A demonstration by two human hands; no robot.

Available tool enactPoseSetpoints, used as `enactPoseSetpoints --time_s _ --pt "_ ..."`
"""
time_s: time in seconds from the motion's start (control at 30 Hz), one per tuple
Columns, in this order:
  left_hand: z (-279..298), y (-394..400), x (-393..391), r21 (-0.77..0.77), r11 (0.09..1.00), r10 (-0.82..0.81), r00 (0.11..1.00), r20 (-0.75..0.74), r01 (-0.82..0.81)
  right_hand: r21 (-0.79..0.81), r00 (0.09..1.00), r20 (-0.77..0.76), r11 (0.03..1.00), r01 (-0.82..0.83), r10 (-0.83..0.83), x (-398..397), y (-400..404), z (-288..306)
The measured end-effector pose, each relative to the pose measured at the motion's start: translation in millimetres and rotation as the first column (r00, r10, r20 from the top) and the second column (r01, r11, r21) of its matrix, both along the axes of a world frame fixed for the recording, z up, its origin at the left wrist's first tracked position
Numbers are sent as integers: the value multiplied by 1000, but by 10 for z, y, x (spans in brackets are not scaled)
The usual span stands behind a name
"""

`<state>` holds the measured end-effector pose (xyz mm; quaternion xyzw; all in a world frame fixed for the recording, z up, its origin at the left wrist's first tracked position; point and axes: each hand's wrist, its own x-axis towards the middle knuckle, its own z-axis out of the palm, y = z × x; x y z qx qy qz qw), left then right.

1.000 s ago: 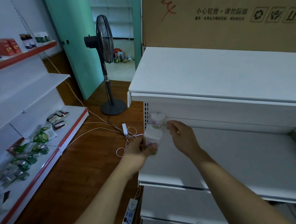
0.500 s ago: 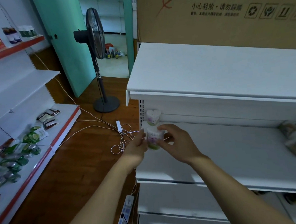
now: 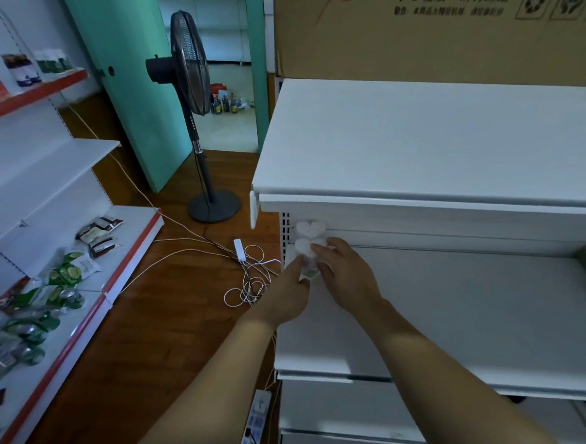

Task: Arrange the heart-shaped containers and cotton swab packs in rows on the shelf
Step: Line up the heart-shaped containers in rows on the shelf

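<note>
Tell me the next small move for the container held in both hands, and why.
Probably set it down and let go. Both the left hand and right hand hold the front heart-shaped container low over the shelf, directly in front of the back heart-shaped container at the shelf's left end, so the two already line up.

Black fan (image 3: 191,81) stands on floor; cardboard box (image 3: 444,27) behind; possibly chargers' white cables (image 3: 250,275).

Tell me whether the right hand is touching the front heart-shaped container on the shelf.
Touching. The head view shows the right hand with its fingers laid over the front heart-shaped container, no gap between them; the left hand holds its other side.
</note>
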<state>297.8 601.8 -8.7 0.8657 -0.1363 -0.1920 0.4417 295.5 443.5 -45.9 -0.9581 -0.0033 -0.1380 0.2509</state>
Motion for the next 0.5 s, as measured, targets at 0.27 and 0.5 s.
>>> enactPoseSetpoints --time_s 0.27,0.5 --pt "-39 -85 95 9 1000 19 999 26 -19 -169 990 -141 984 -45 22 14 51 79" --pt "-12 -63 9 47 998 42 987 153 -50 -254 976 -216 964 -74 18 -121 6 174"
